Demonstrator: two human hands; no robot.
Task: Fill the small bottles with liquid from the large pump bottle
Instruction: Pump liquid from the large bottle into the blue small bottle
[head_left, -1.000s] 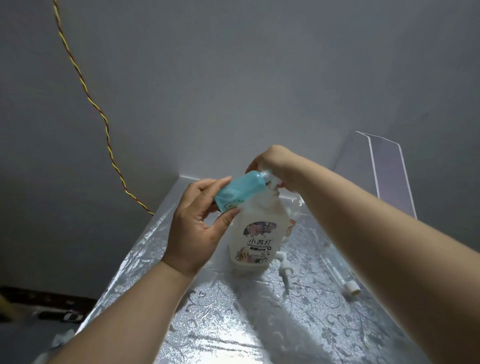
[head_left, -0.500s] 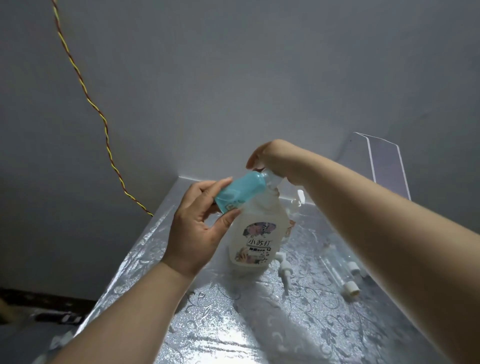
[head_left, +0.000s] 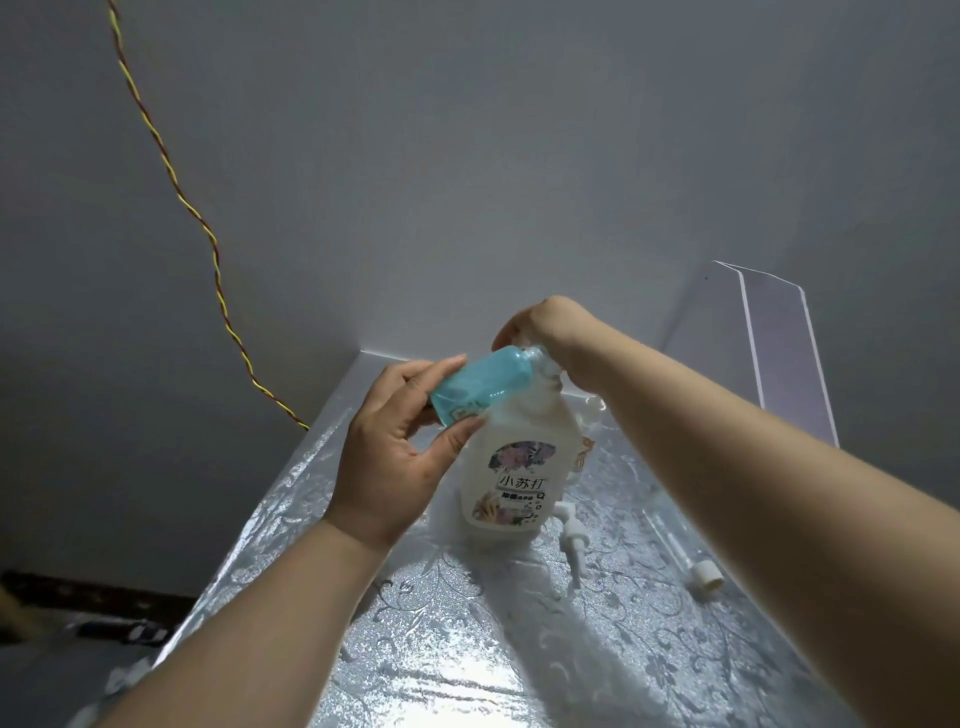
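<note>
Holding the small blue bottle (head_left: 480, 387) in our left hand (head_left: 395, 467), we pinch it between the thumb and the fingers. It is tilted, with its mouth against the top of the large pump bottle (head_left: 519, 467). Our right hand (head_left: 545, 327) lies over the pump top, fingers curled down around it. The large pump bottle stands upright on the shiny tabletop (head_left: 467, 649). Just beside its base lies a loose white pump (head_left: 571, 540).
</note>
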